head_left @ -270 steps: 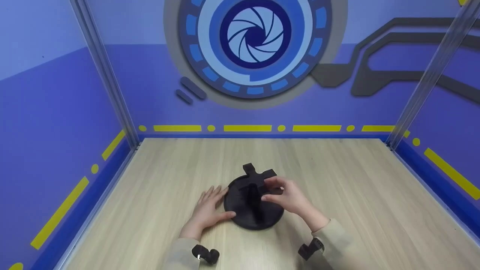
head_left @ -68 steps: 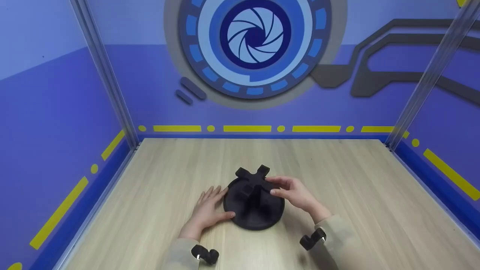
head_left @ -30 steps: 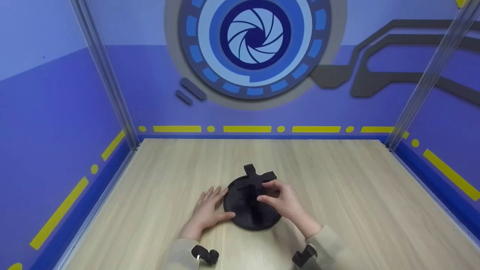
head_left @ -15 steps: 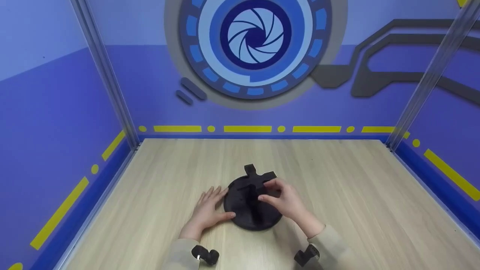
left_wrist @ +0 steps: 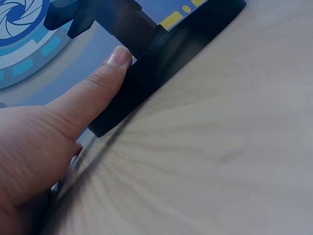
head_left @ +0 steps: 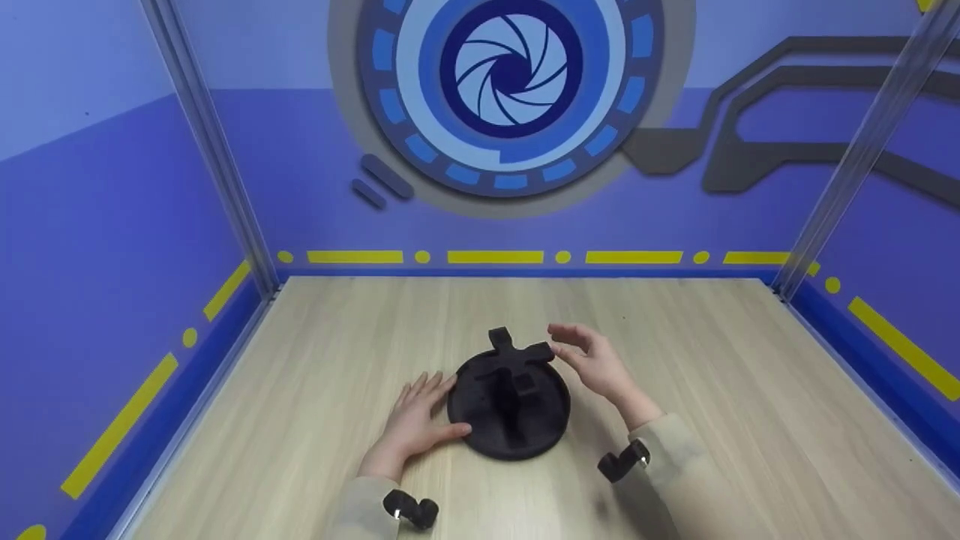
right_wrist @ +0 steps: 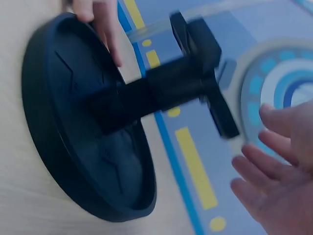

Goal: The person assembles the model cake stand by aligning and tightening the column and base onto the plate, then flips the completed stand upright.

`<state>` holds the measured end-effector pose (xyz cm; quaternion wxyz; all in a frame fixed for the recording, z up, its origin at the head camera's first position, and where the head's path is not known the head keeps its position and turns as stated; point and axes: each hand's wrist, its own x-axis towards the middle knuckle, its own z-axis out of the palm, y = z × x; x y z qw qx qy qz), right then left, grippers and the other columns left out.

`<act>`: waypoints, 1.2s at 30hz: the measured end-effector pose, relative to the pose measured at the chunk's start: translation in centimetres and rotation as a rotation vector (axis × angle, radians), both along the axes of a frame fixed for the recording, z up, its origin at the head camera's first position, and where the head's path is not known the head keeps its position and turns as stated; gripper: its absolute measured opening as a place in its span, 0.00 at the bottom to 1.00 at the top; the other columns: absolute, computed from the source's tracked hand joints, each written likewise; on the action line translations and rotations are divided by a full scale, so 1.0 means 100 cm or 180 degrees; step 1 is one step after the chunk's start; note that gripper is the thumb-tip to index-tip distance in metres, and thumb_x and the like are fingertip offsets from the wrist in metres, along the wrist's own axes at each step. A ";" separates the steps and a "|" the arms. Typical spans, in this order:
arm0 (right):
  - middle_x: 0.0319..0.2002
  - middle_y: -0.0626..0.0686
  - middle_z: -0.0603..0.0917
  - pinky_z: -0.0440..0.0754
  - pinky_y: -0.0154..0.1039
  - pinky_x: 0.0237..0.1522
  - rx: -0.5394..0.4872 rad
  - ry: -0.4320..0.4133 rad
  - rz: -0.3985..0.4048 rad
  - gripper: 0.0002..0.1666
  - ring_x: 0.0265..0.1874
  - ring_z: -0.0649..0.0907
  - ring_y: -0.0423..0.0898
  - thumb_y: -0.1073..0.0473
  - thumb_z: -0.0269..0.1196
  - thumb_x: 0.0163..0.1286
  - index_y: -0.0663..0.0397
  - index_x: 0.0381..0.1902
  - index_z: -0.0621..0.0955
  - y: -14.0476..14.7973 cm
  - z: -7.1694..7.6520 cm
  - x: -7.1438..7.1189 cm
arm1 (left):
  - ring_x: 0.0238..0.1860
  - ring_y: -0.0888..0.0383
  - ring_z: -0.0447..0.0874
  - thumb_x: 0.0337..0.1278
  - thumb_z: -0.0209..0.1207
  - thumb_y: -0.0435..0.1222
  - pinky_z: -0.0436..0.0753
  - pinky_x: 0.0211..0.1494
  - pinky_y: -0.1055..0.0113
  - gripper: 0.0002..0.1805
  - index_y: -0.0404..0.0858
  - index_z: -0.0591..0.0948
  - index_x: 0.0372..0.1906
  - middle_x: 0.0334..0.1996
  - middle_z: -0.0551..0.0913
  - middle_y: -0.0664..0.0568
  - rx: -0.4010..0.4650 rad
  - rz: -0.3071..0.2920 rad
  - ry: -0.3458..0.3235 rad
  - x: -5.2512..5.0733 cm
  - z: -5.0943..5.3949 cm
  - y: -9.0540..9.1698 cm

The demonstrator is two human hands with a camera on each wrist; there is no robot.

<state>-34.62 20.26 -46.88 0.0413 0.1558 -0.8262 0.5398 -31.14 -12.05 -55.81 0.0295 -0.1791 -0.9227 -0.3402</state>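
A black round base [head_left: 469,401] with a raised rim rests on the table, and a short thick post [right_wrist: 129,105] rises from its middle. On top of the post sits a black cross-shaped knob [head_left: 511,358] with stubby arms. My left hand [head_left: 414,426] lies spread at the base's left side; its thumb [left_wrist: 93,95] touches the base's side. To the right of the knob is my right hand [head_left: 598,366], fingers loosely extended and holding nothing. The right wrist view shows a gap between those fingers [right_wrist: 254,169] and the knob.
A light wood table [head_left: 360,337] carries the base. Blue panels [head_left: 300,172] with yellow marks stand behind it and at both sides, with metal posts [head_left: 210,142] at the corners. Each sleeve bears a small black camera [head_left: 624,461].
Half a second ago the right hand was at the knob; it has since let go and moved up and right. Between earlier frames the knob's arms turned. The left hand and base stayed put.
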 end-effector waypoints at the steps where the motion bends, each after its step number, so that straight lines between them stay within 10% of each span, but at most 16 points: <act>1: 0.66 0.65 0.80 0.74 0.61 0.73 -0.0065 -0.0102 0.0153 0.24 0.68 0.78 0.61 0.61 0.61 0.77 0.64 0.67 0.77 0.003 -0.002 -0.003 | 0.81 0.32 0.52 0.48 0.72 0.61 0.48 0.85 0.36 0.53 0.42 0.68 0.77 0.78 0.63 0.35 -0.0001 0.0000 0.0001 0.000 0.000 0.000; 9: 0.74 0.67 0.71 0.65 0.64 0.77 -0.0616 -0.0625 0.1020 0.30 0.68 0.77 0.40 0.58 0.54 0.82 0.69 0.74 0.67 0.015 -0.020 -0.013 | 0.81 0.32 0.54 0.48 0.72 0.60 0.48 0.84 0.35 0.52 0.41 0.69 0.77 0.78 0.64 0.34 0.0004 0.0009 0.0050 0.000 0.000 0.001; 17: 0.73 0.70 0.71 0.78 0.43 0.72 -0.0748 -0.0684 0.1049 0.30 0.60 0.81 0.31 0.61 0.55 0.80 0.72 0.73 0.67 0.017 -0.023 -0.013 | 0.81 0.32 0.53 0.48 0.72 0.61 0.48 0.85 0.36 0.53 0.42 0.69 0.77 0.78 0.64 0.34 0.0002 0.0009 0.0011 0.000 0.001 0.001; 36: 0.67 0.67 0.78 0.84 0.31 0.58 -0.0538 -0.0664 0.1068 0.30 0.54 0.84 0.34 0.62 0.59 0.78 0.70 0.72 0.70 0.018 -0.024 0.000 | 0.81 0.32 0.53 0.47 0.72 0.61 0.48 0.84 0.35 0.54 0.40 0.68 0.77 0.78 0.64 0.33 -0.0043 0.0001 0.0022 0.001 0.001 0.000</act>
